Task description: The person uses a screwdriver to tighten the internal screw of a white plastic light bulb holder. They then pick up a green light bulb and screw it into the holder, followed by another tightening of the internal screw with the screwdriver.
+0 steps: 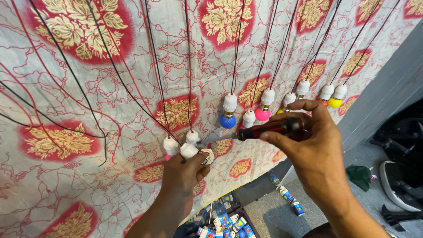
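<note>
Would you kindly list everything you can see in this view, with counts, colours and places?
Cloth backdrop: one, white with red and gold medallions, hanging behind everything.
Wires: many, black and red, running down the cloth to the holders.
Lamp holders: about ten, white, hanging in a row.
Coloured bulbs: blue, pink, yellow; others partly hidden.
Screwdriver: one, red and black handle, tip at the held holder.
Small boxes: many, blue and white, in a tray and on the floor below.
Green cloth: one, on the grey floor, right.
Left hand: holding a white holder.
Right hand: gripping the screwdriver.
</note>
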